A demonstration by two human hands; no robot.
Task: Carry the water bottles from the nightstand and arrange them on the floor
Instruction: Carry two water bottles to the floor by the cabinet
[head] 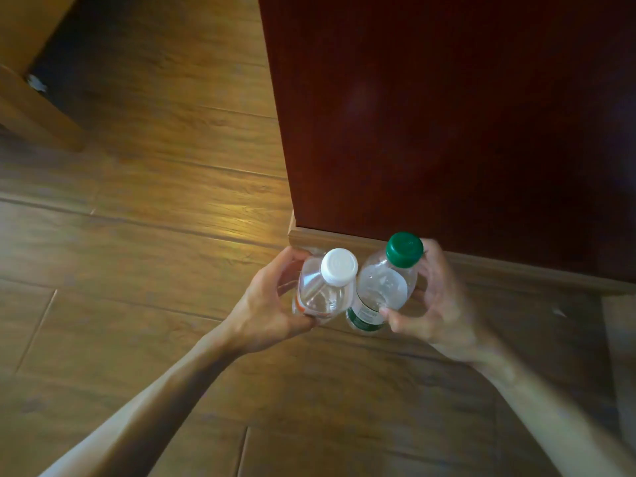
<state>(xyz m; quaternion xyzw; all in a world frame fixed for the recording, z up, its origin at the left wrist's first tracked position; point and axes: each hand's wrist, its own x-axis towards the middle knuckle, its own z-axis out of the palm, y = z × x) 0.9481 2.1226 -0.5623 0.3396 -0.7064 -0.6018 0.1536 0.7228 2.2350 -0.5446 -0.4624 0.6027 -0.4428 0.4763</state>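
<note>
Your view is dim and warm. A yellow glare lies on the floor (237, 218) beside the red panel (447, 115), which goes nearly black at right. Your right hand (444, 304) smears slightly; plank lines bow toward the edges.

Indoor domestic room, looks like bedroom or hotel room. Brown wood-plank floor (155, 235) under and all round the fingers (286, 257). Just beyond the fingers a light wood skirting board (344, 237) runs along the foot of a dark red-brown panel (447, 115), wall or furniture side, can't tell. Far up-left of the fingers, pale wooden furniture (34, 111) with a white scrap (36, 82) on the floor beside it. Between the fingers, household items: white-capped bottle (327, 287) and green-capped bottle (385, 287)
</note>
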